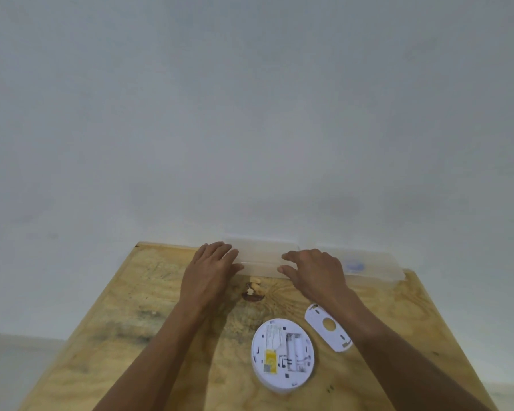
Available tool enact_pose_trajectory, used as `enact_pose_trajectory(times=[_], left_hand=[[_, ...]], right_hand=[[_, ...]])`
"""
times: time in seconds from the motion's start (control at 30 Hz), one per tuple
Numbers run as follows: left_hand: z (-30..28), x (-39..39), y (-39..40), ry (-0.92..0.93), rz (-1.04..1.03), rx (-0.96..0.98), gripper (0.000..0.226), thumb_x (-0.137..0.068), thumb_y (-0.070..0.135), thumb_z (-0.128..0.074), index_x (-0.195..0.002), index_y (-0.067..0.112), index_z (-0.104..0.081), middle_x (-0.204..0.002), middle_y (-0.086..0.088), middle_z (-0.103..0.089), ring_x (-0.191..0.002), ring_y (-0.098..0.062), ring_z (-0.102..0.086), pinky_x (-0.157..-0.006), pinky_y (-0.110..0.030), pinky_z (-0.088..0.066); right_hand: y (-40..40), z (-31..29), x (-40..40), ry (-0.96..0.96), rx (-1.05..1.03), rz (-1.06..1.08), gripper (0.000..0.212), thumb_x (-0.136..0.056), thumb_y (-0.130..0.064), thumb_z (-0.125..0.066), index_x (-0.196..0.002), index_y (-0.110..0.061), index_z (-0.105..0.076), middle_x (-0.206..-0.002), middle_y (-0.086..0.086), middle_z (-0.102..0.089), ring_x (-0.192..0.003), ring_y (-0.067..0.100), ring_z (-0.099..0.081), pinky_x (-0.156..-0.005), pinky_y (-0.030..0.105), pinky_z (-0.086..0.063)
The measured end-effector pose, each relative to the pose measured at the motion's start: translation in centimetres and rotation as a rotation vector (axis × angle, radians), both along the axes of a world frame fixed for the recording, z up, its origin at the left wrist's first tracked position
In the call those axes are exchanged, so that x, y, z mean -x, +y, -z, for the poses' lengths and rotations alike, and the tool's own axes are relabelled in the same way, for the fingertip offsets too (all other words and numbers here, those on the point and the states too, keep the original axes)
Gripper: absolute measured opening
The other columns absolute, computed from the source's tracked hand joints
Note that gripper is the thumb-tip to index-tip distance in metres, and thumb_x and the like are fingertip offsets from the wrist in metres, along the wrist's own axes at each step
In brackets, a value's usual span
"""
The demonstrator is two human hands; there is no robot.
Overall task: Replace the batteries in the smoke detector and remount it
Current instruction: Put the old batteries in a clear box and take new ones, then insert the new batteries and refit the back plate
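The white round smoke detector (282, 355) lies back-side up on the plywood table (161, 321), its battery bay exposed and a yellow label beside it. Its white mounting plate (328, 327) rests just to the right, partly under my right forearm. At the table's far edge stands a translucent plastic box (260, 258). My left hand (211, 269) lies against the box's left end and my right hand (313, 271) reaches its right end, fingers spread on it. The box's contents cannot be made out.
A second translucent box (374, 266) with something blue inside sits at the far right by the white wall (250, 114). A dark knot with pale filler (253, 289) marks the plywood between my hands. The table's edges slope away on both sides.
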State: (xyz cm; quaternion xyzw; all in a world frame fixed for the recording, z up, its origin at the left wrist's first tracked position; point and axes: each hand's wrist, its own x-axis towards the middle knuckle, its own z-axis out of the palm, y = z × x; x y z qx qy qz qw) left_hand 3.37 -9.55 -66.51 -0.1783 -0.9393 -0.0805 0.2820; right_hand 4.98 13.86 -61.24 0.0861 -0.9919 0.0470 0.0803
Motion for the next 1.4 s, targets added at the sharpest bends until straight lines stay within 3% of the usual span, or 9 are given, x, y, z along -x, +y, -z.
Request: enact_pose_trajectory(times=[0.2, 0.4, 0.57, 0.73, 0.8, 0.93, 1.1, 1.23, 1.4], left_hand=[[-0.6, -0.1, 0.6, -0.107, -0.008, -0.073, 0.024, -0.071, 0.019, -0.09, -0.092, 0.013, -0.079, -0.1, -0.006, -0.079, -0.1, -0.028, -0.073, -0.076, -0.034, -0.059], [-1.1, -0.2, 0.9, -0.136, -0.02, -0.096, 0.016, -0.075, 0.016, -0.087, -0.088, 0.012, -0.077, -0.096, -0.007, -0.079, -0.101, -0.031, -0.072, -0.078, -0.036, -0.057], [-1.4, -0.3, 1.1, -0.215, -0.053, -0.108, 0.012, -0.088, 0.02, -0.074, -0.095, 0.01, -0.076, -0.106, -0.008, -0.076, -0.116, -0.03, -0.065, -0.095, -0.043, -0.051], [-1.2, -0.6, 1.1, -0.229, -0.049, -0.117, 0.025, -0.094, 0.022, -0.068, -0.113, 0.008, -0.073, -0.124, -0.012, -0.071, -0.126, -0.032, -0.059, -0.106, -0.049, -0.043], [-1.4, -0.6, 1.0, -0.29, -0.055, -0.071, 0.035, -0.098, 0.027, -0.061, -0.127, 0.008, -0.067, -0.139, -0.015, -0.062, -0.136, -0.032, -0.051, -0.114, -0.051, -0.033], [-1.3, -2.1, 1.5, -0.324, -0.088, -0.055, 0.062, -0.1, 0.045, -0.053, -0.151, 0.013, -0.04, -0.16, -0.016, -0.036, -0.148, -0.032, -0.033, -0.121, -0.052, -0.023], [-0.5, -6.8, 3.7, -0.356, -0.034, -0.187, 0.07, -0.095, 0.062, -0.042, -0.146, 0.015, -0.046, -0.154, -0.013, -0.044, -0.143, -0.031, -0.041, -0.115, -0.049, -0.035], [0.3, -10.3, 4.6, -0.417, 0.033, -0.355, 0.078, -0.092, 0.075, -0.025, -0.137, 0.02, -0.056, -0.144, -0.001, -0.056, -0.138, -0.021, -0.045, -0.108, -0.043, -0.043], [0.3, -13.2, 4.8, -0.546, 0.102, -0.606, 0.066, -0.09, 0.077, -0.032, -0.138, 0.037, -0.054, -0.145, 0.009, -0.055, -0.133, -0.013, -0.051, -0.108, -0.043, -0.044]], right_hand=[[-0.3, 1.7, -0.2, 0.078, -0.012, -0.038, 0.033, -0.101, -0.047, -0.044, -0.116, -0.028, -0.066, -0.104, 0.001, -0.074, -0.096, 0.029, -0.07, -0.071, 0.034, -0.05], [-0.3, 1.5, -0.1, 0.044, 0.018, -0.016, 0.033, -0.099, -0.049, -0.047, -0.112, -0.026, -0.067, -0.103, 0.005, -0.074, -0.095, 0.031, -0.069, -0.066, 0.033, -0.044], [0.1, -0.5, -1.7, -0.172, 0.538, 0.093, 0.045, -0.083, -0.064, -0.062, -0.106, -0.027, -0.071, -0.115, 0.004, -0.071, -0.11, 0.025, -0.063, -0.084, 0.038, -0.052], [2.2, -1.3, -6.5, -0.48, 1.031, 0.291, 0.057, -0.088, -0.059, -0.061, -0.086, -0.003, -0.07, -0.053, -0.003, -0.055, -0.045, 0.015, -0.046, -0.043, 0.024, -0.03], [3.5, -0.8, -8.4, -0.599, 1.082, 0.395, 0.055, -0.092, -0.056, -0.058, -0.087, -0.003, -0.071, -0.057, 0.0, -0.047, -0.04, 0.013, -0.039, -0.041, 0.021, -0.024], [5.4, 0.5, -10.5, -0.605, 1.366, 0.59, 0.04, -0.097, -0.04, -0.059, -0.098, -0.001, -0.069, -0.064, 0.003, -0.043, -0.043, 0.013, -0.039, -0.04, 0.02, -0.026], [6.1, 0.5, -12.1, -0.649, 1.866, 0.684, 0.013, -0.096, -0.007, -0.059, -0.106, 0.0, -0.057, -0.08, 0.014, -0.051, -0.059, 0.021, -0.05, -0.048, 0.028, -0.044], [5.9, 0.9, -13.3, -0.648, 1.923, 0.608, 0.032, -0.092, 0.016, -0.046, -0.119, 0.0, -0.053, -0.107, 0.023, -0.055, -0.086, 0.03, -0.064, -0.064, 0.041, -0.054], [5.7, 1.4, -13.7, -0.531, 1.964, 0.579, 0.03, -0.091, 0.021, -0.051, -0.117, 0.005, -0.052, -0.105, 0.026, -0.061, -0.09, 0.035, -0.069, -0.071, 0.044, -0.057]])
